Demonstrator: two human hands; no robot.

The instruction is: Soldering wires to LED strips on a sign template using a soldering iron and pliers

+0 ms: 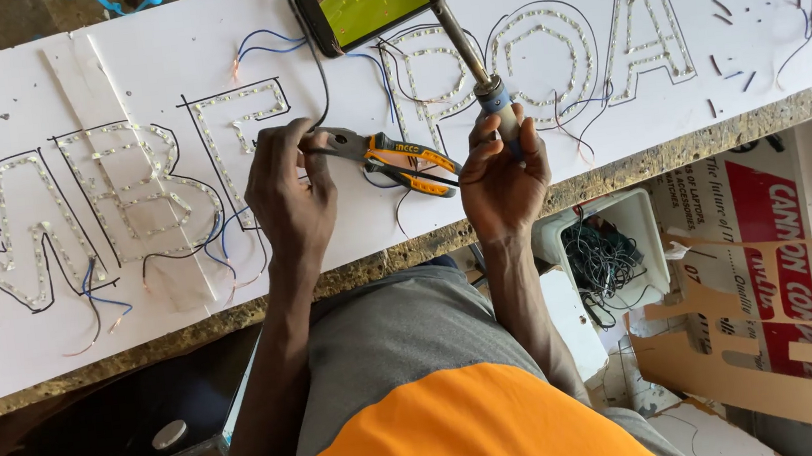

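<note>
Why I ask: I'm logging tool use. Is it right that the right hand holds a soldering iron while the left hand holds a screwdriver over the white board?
Not quite. In the head view the left hand is at the nose of orange-and-black pliers, not holding a screwdriver. The rest stands: the right hand holds the soldering iron over the white board.

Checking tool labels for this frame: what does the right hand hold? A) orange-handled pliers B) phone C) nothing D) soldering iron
D: the right hand grips the soldering iron by its handle, tip pointing toward the phone; the pliers are in the left hand.
</note>
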